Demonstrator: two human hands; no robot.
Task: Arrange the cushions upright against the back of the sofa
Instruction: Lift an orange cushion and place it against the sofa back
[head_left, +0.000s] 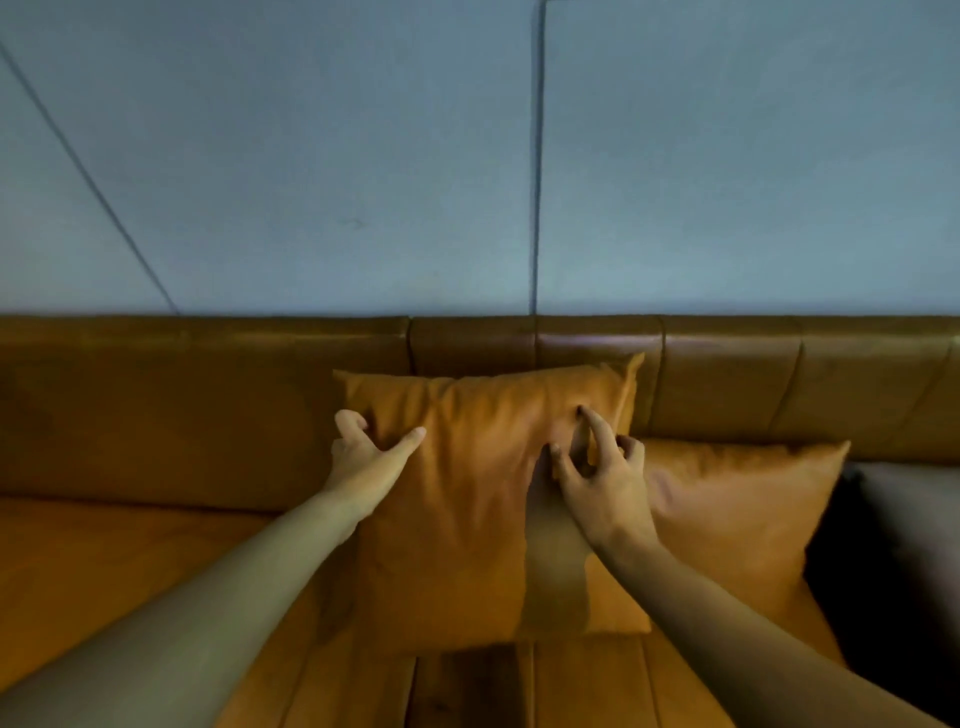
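An orange cushion (467, 493) stands upright in the middle of the sofa, leaning on the brown leather backrest (208, 395). My left hand (363, 452) grips its upper left edge, thumb on the front face. My right hand (597, 467) hovers at its right side with fingers curled and spread, fingertips touching the fabric. A second orange cushion (743, 514) leans against the backrest just to the right, partly behind the first one and my right forearm.
The orange sofa seat (104, 561) stretches to the left. A dark grey cushion or armrest (909, 519) sits at the far right edge. A blue-grey wall (363, 156) rises behind the sofa.
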